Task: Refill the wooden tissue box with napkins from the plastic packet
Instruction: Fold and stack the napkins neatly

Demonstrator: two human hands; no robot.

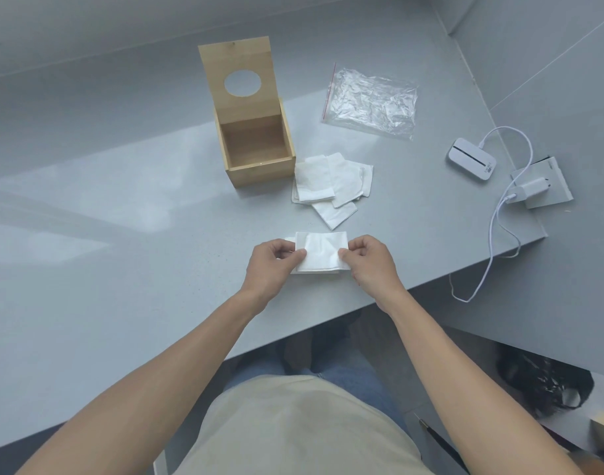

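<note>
Near the table's (122, 269) front edge, left hand (271, 265) and right hand (369, 260) pinch opposite sides of a folded napkin (323, 252); wooden tissue box (259, 145) stands open, empty

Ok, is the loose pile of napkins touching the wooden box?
Touching, it seems: in the head view the pile of napkins has its upper-left corner right against the wooden box at its front right corner, with no table showing between them.

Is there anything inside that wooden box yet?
The wooden box stands open, its lid tipped up. Its far inner wall and floor look bare, with no napkins inside. The near front wall hides the strip of floor right behind it.
</note>
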